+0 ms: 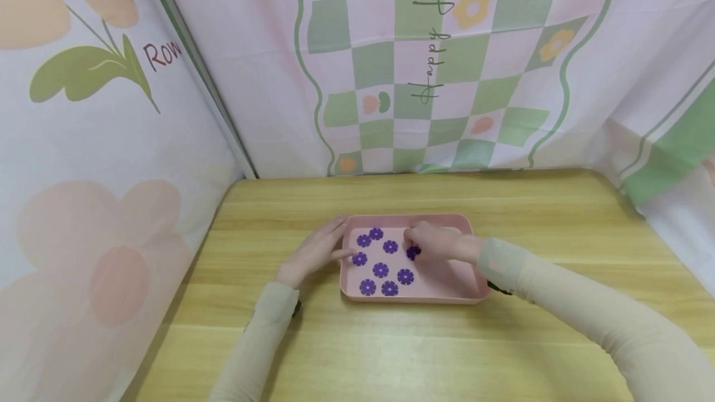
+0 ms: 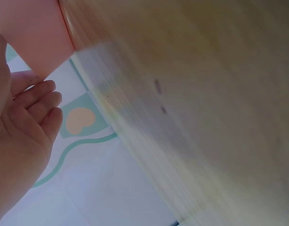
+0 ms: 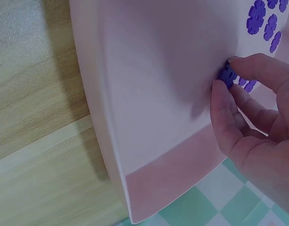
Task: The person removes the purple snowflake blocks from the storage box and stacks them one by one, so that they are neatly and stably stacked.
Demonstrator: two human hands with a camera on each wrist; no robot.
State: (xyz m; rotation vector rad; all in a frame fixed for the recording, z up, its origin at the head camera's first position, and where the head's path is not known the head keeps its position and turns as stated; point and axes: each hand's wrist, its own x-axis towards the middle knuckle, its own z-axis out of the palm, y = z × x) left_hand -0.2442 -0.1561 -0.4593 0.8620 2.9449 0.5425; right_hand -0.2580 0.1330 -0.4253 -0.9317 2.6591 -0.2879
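Note:
A pink tray [image 1: 447, 296] on the wooden table holds several purple snowflake-shaped plastic pieces [image 1: 381, 270], lying flat in its left half. Over the middle of the tray, my right hand [image 1: 438, 242] pinches one purple snowflake piece [image 3: 227, 75] between thumb and fingertips. That piece is held on edge, partly covered by the fingers. My left hand [image 1: 315, 250] rests at the tray's left side, its thumb reaching over the rim beside a purple piece [image 1: 360, 259]. In the left wrist view, its loosely extended fingers [image 2: 40, 99] lie against the tray's outer corner.
The wooden table [image 1: 268, 216] extends around the tray on all sides. Behind it hangs a checkered green and white curtain [image 1: 413, 79]. A flower-print cloth [image 1: 100, 216] closes off the left side.

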